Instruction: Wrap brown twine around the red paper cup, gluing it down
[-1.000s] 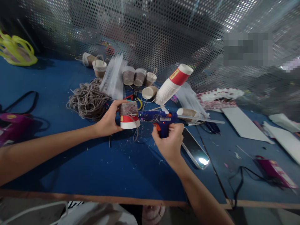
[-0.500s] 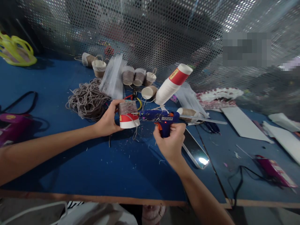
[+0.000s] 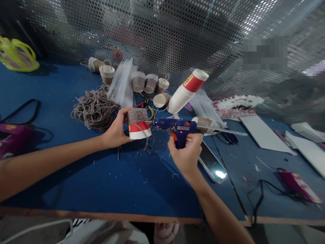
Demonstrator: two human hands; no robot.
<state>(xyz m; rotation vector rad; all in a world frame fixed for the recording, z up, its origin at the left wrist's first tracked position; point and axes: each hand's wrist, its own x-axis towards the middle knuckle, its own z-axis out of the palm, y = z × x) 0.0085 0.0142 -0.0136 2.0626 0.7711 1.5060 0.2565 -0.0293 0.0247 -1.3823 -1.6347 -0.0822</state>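
My left hand (image 3: 117,130) grips an upside-down paper cup (image 3: 139,133), white and red, above the blue table. Grey-brown cord (image 3: 137,116) is wound round the cup's upper half, and a loose end hangs down its front. In my right hand (image 3: 187,149) is a blue hot glue gun (image 3: 172,125) with an orange trigger, a small lit light and a clear glue stick sticking out behind. Its nozzle points left at the cord-wrapped side, close to or touching it; I cannot tell which.
A heap of cord (image 3: 95,108) lies left of the cup. Behind stand a leaning stack of paper cups (image 3: 184,93) and several cord-wrapped cups (image 3: 138,82). A phone (image 3: 212,162) lies beside my right wrist. White boards (image 3: 266,134) are to the right. Perforated metal (image 3: 162,40) closes the back.
The glue gun has shifted slightly right and up along with my right hand. The cup is tilted a little differently in my left hand.
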